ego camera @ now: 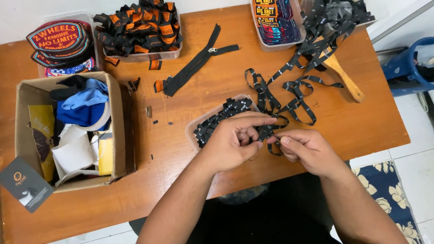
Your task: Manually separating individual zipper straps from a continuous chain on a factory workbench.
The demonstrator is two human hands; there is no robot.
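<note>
A wooden table (149, 180) is standing on pale tiled floor (420, 135), with a floral mat (393, 190) lying below the right hand (304, 151). Both forearms are reaching up over the near edge. The left hand (235, 140) and right hand are meeting fingertip to fingertip, pinching a black ribbon (289, 88) trailing away beyond them, just right of a clear tray (192, 131) of cut pieces

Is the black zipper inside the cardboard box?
No, the black zipper lies on the bare wooden table, apart from the cardboard box.
</note>
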